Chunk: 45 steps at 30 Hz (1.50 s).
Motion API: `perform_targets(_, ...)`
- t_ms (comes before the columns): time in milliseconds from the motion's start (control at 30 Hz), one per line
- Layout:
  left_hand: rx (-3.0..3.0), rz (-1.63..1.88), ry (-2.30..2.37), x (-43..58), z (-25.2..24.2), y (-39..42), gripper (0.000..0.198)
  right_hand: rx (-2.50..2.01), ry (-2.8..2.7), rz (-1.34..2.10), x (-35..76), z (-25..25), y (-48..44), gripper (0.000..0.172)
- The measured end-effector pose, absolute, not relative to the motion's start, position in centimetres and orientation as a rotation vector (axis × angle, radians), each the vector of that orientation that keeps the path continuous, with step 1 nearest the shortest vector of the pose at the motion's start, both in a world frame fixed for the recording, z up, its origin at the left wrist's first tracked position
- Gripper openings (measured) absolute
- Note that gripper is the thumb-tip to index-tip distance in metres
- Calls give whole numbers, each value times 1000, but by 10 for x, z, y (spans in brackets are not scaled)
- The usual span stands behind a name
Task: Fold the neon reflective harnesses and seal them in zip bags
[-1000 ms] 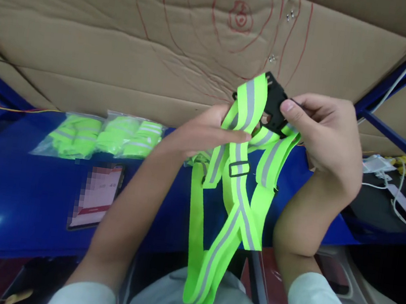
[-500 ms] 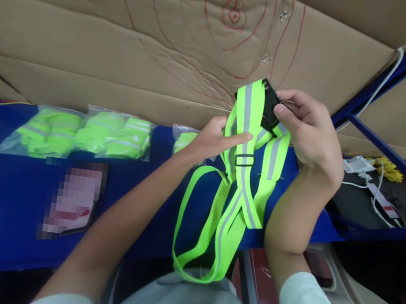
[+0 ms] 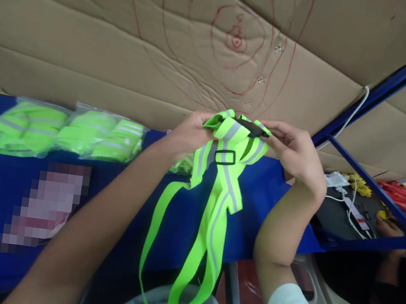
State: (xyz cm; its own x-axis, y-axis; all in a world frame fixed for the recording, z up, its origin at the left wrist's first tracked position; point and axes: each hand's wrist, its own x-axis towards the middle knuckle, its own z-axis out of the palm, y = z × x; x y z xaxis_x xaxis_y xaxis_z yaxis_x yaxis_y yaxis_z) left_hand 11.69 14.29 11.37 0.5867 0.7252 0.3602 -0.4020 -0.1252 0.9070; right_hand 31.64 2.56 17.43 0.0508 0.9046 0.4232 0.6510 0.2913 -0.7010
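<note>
Both my hands hold up a neon green reflective strap harness (image 3: 218,209) with grey stripes above the blue table (image 3: 15,182). My left hand (image 3: 188,137) pinches the folded top of the straps from the left. My right hand (image 3: 293,151) grips the black plastic buckle (image 3: 253,127) at the top right. A black slider ring (image 3: 225,157) sits on the strap just below my hands. The long loops hang down toward my lap.
Clear bags of folded green harnesses (image 3: 59,130) lie along the table's back left. Cardboard (image 3: 128,37) with red pen circles forms the wall behind. A blue frame bar (image 3: 367,178), white cables and a charger (image 3: 347,196) are at the right, where another person's hand (image 3: 387,228) rests.
My hands have lowered and tipped the buckle end flat, bunching the strap top together. The hanging loops have swung left and longer. The view has shifted rightward.
</note>
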Motion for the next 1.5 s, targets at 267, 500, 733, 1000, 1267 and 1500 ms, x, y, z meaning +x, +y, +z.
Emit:
perform_targets(267, 1441, 801, 375, 117, 105, 145, 42, -1669, -1843, -210, 297, 160, 52, 19)
perform_targets(500, 1108, 848, 246, 106, 113, 155, 46, -1409, -1766, -592, 301, 154, 67, 32)
perform_targets(733, 1059, 815, 188, 91, 122, 160, 31, -1378, -1765, -425, 283, 150, 72, 35)
perform_targets(1000, 1163, 865, 236, 91, 122, 159, 35, -1510, -1856, -102, 281, 144, 76, 48)
perform_targets(1267, 1512, 1006, 326, 93, 125, 163, 26, -1469, -1779, 112, 298, 162, 48, 54)
perform_targets(1500, 1631, 950, 288, 95, 129, 152, 30, -1411, -2046, 340, 286, 171, 34, 79)
